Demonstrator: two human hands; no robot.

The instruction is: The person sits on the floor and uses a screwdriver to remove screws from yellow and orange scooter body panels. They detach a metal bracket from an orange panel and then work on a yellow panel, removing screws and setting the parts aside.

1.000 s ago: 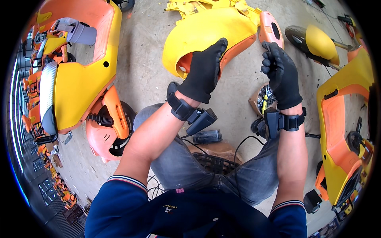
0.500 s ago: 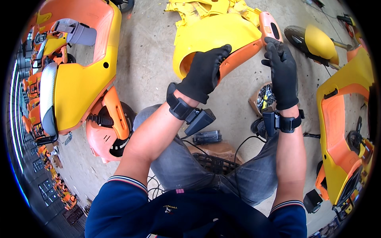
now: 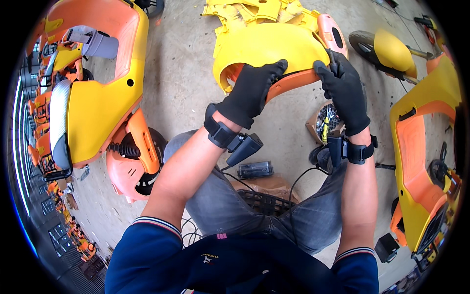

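Note:
A curved yellow scooter body panel (image 3: 269, 46) with an orange lower trim piece (image 3: 293, 82) is held up before me. My left hand (image 3: 249, 93), in a black glove, grips its near left edge, thumb on top; the other fingers are partly hidden. At the right end my gloved right hand (image 3: 345, 90) closes on the panel's edge, its thumb pressed against the yellow. Something thin and dark shows by the right fingers; I cannot tell what it is. Just beyond that hand is a pink-orange part (image 3: 334, 33) with a dark oval slot.
Yellow panels (image 3: 254, 11) are heaped beyond. A yellow and orange scooter body (image 3: 105, 103) stands at left, another scooter frame (image 3: 409, 142) at right. An open box (image 3: 325, 120) of small parts and a clear plastic case (image 3: 255, 169) lie on the floor near my legs.
My right hand has moved slightly left and inward, its thumb coming onto the panel's edge. The panel has tilted a little, showing less orange trim. My left hand keeps its grip.

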